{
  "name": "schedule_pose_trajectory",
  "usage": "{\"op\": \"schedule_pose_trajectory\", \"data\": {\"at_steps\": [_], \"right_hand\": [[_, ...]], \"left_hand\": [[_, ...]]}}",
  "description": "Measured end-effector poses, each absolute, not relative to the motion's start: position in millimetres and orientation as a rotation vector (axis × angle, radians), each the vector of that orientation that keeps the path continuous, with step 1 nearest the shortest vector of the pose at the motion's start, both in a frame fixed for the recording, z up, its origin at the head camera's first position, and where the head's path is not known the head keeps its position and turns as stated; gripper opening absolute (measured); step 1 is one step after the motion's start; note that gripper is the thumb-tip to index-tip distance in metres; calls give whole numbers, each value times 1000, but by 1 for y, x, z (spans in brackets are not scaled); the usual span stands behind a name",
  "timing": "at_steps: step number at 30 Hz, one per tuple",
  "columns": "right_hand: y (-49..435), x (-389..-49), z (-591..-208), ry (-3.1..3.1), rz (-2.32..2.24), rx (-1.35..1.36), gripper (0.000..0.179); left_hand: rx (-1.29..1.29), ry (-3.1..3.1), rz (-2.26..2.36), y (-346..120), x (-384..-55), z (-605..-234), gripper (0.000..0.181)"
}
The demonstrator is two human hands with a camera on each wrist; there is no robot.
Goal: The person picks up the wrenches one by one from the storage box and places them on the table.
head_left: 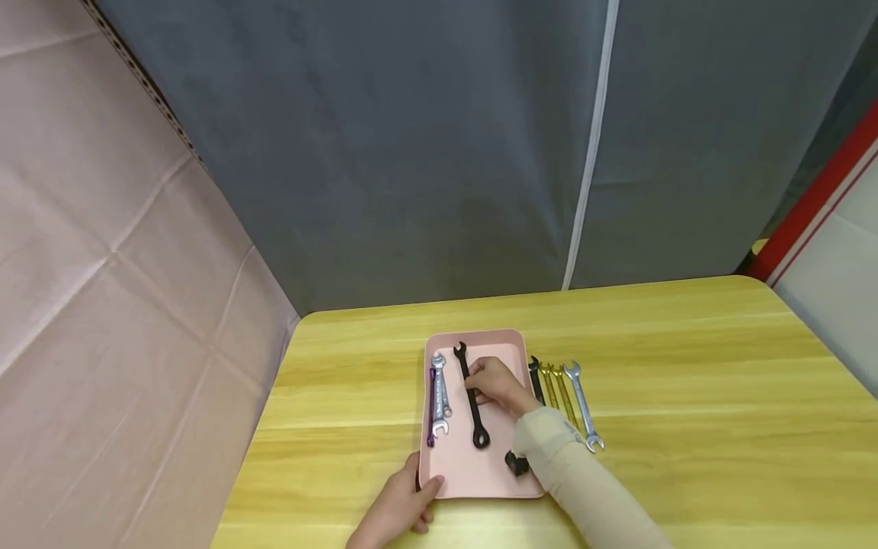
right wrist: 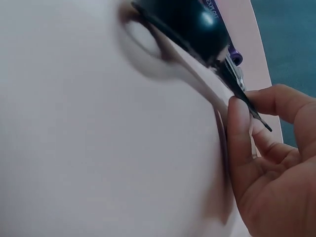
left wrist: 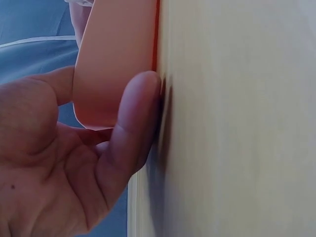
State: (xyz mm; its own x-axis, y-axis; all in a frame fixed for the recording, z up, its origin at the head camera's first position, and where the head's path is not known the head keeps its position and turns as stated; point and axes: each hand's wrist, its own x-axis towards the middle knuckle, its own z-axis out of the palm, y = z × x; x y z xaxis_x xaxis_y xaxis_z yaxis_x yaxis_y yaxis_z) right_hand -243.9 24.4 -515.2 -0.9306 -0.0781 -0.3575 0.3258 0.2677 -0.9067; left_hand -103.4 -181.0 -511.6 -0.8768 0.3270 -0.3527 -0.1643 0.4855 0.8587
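A black combination wrench is pinched by my right hand between thumb and fingers, over the pink tray. In the right wrist view the wrench looms close, and its shadow falls on the tray floor. My left hand grips the tray's near left corner, thumb at the rim. The left wrist view shows the fingers around the tray's corner wall. Along the tray's left side lie a purple wrench and silver wrenches.
On the table right of the tray lie a black wrench, gold wrenches and a silver open-end wrench, partly behind my right forearm. A small black object shows beside that wrist. A grey curtain hangs behind the table.
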Motion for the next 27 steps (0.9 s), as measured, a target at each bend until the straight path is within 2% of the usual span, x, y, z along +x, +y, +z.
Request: {"op": "schedule_pose_trajectory", "data": {"at_steps": [9, 17, 27], "right_hand": [[23, -239, -518, 2130, -1775, 235, 10], [25, -237, -515, 2029, -1871, 212, 33], [34, -238, -508, 1929, -1930, 285, 38]], "left_hand": [[114, 2252, 1381, -184, -96, -515, 61], [117, 2257, 1373, -183, -94, -513, 62], [146, 2288, 1347, -184, -94, -511, 63]]}}
